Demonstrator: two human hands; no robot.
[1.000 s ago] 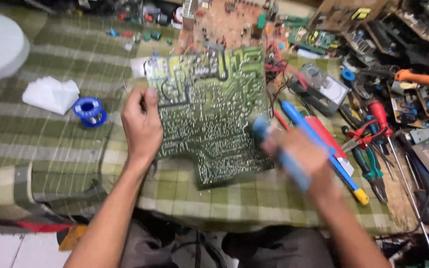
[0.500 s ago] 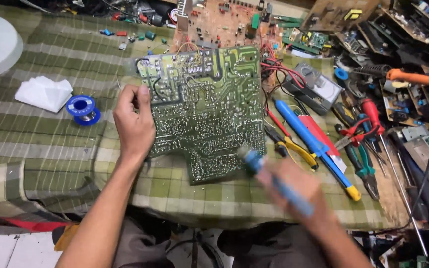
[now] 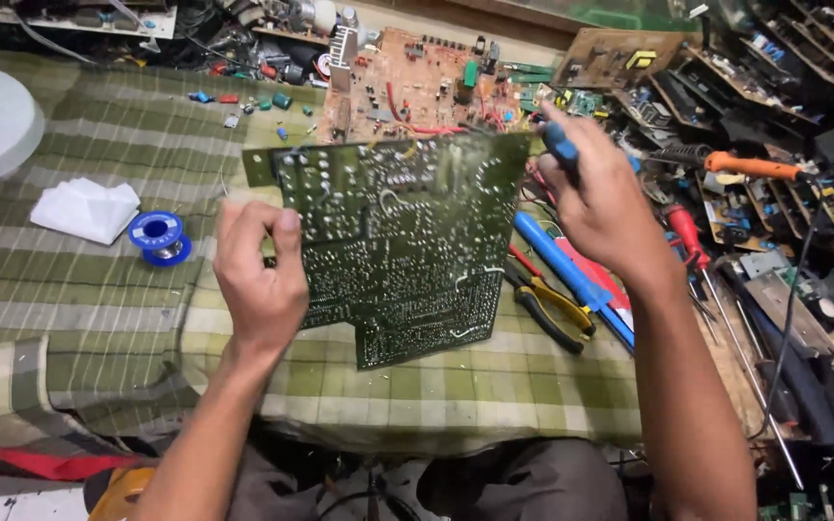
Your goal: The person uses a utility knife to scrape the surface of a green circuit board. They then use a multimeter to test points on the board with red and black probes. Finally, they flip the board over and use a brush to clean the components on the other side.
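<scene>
The table (image 3: 98, 280) under its green checked cloth carries a green board (image 3: 403, 241), solder side up, its long axis running away from the person and tilted slightly right. The left hand (image 3: 255, 275) has its fingers (image 3: 287, 224) pinched on the board's left edge, wrist straight, part of that edge hidden beneath. The right hand (image 3: 605, 198), raised beyond the board's far right corner, is closed around a blue tool (image 3: 562, 147), mostly hidden in the fist. Pliers (image 3: 552, 304) lie right of the board; a solder spool (image 3: 158, 236) lies left of the left fingers.
</scene>
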